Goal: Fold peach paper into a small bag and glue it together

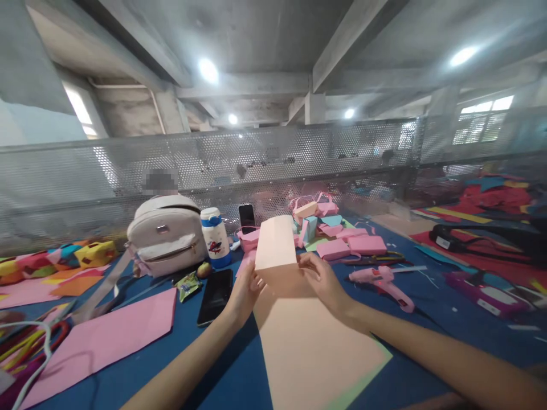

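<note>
A folded piece of cream-coloured paper [277,242] is held up between my two hands, its near face in shadow. My left hand [247,287] is closed on its left edge, fingers curled. At the right edge, my right hand [322,279] pinches the same piece between thumb and fingers. Beneath it, large cream sheets [307,353] lie on the blue table, with a green sheet [363,390] showing under their right edge. To the right of my right hand rests a pink hot glue gun [384,283].
Left of my hands are a black phone [216,296], a snack packet [188,286], a bottle [216,238], a white backpack [166,236] and a pink sheet [111,336]. Folded pink paper pieces [333,249] and scissors [376,259] lie beyond my right hand. A perforated metal partition [265,165] stands behind.
</note>
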Action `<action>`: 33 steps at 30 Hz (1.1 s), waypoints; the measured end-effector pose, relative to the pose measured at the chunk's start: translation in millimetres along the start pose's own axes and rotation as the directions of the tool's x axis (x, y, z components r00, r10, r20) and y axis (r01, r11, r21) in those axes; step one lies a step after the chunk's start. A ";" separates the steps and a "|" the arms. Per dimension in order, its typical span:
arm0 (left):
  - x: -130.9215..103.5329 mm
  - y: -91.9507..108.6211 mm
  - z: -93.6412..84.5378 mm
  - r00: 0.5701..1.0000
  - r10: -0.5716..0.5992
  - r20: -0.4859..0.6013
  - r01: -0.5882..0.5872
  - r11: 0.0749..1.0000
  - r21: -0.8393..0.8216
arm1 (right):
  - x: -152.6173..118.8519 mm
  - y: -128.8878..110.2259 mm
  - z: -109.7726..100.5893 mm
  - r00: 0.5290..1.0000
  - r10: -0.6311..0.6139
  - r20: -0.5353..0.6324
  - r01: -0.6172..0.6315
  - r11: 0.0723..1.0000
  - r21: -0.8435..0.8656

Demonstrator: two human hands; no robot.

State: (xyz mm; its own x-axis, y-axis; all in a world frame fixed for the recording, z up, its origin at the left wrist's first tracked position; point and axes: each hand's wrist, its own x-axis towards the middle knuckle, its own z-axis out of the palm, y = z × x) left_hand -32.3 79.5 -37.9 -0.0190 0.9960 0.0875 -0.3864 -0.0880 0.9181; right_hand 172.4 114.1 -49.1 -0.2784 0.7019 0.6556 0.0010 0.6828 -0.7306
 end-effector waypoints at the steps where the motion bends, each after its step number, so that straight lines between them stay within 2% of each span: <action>1: -0.1 -1.8 -3.5 1.000 0.014 0.006 -0.014 1.000 0.015 | -1.9 2.4 0.7 1.000 0.013 0.013 -0.013 1.000 -0.003; 5: -8.9 -6.4 -13.8 0.994 0.088 0.057 -0.095 0.986 0.135 | -8.4 7.6 2.9 0.998 0.054 0.045 -0.054 0.999 -0.001; 10: -18.6 0.4 -10.9 0.959 0.202 0.197 -0.250 0.932 0.263 | -14.5 0.3 4.5 0.999 0.039 0.014 -0.039 0.999 -0.010; 13: -16.7 2.3 -11.7 0.959 0.212 0.190 -0.261 0.922 0.286 | -16.2 -8.1 2.4 0.999 -0.048 0.021 0.050 0.995 -0.085; 16: -10.3 -1.3 -18.8 0.958 0.227 0.177 -0.274 0.908 0.317 | -17.5 -12.1 -1.0 0.981 -0.145 0.131 0.167 0.970 -0.176; 21: 0.6 -12.2 -31.9 0.966 0.235 0.109 -0.259 0.895 0.362 | -19.5 -4.5 -1.9 0.895 -0.326 0.304 0.420 0.844 -0.332; 23: 1.9 -15.1 -34.0 0.974 0.202 0.099 -0.224 0.897 0.380 | -19.1 0.0 -1.1 0.875 -0.348 0.336 0.464 0.799 -0.382; 25: 0.3 -16.6 -33.2 0.964 0.184 0.190 -0.246 0.887 0.391 | -18.3 2.5 -0.7 0.880 -0.315 0.355 0.447 0.801 -0.398; 28: -5.4 -18.2 -27.9 0.924 0.148 0.353 -0.301 0.850 0.431 | -19.2 0.2 -0.9 0.886 -0.222 0.407 0.368 0.870 -0.328; 31: -7.7 -22.0 -23.0 0.913 0.112 0.391 -0.311 0.813 0.492 | -22.7 -7.6 -0.9 0.853 -0.135 0.505 0.263 0.946 -0.191; 33: -4.5 -25.5 -23.0 0.901 0.122 0.416 -0.341 0.791 0.509 | -24.0 -11.9 -1.0 0.847 -0.090 0.523 0.176 0.977 -0.116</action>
State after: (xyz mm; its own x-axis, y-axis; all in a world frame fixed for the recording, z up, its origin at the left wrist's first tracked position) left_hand -43.5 77.6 -70.6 0.3190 0.8803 0.3512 0.1699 -0.4177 0.8926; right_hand 180.0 89.3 -55.9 -0.7388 0.4268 0.5216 0.0637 0.8147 -0.5764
